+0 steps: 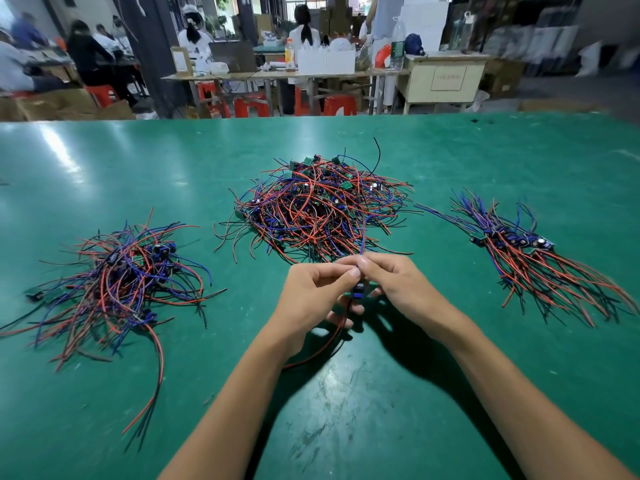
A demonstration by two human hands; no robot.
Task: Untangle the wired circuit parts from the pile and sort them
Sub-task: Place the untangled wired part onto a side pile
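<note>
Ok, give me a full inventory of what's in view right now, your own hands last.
Central pile: one, tangled red, blue and black wires with small green boards, table middle.
Left pile: one, loose tangle, same colours, table left.
Right bundle: one, wires roughly aligned, table right.
Held part: one, dark blue component with red and black leads hanging down, between both hands.
Table: one, green, scuffed.
Background: red stools, benches, seated workers, blurred.
Left hand: pinches the part's wires.
Right hand: pinches them too.
</note>
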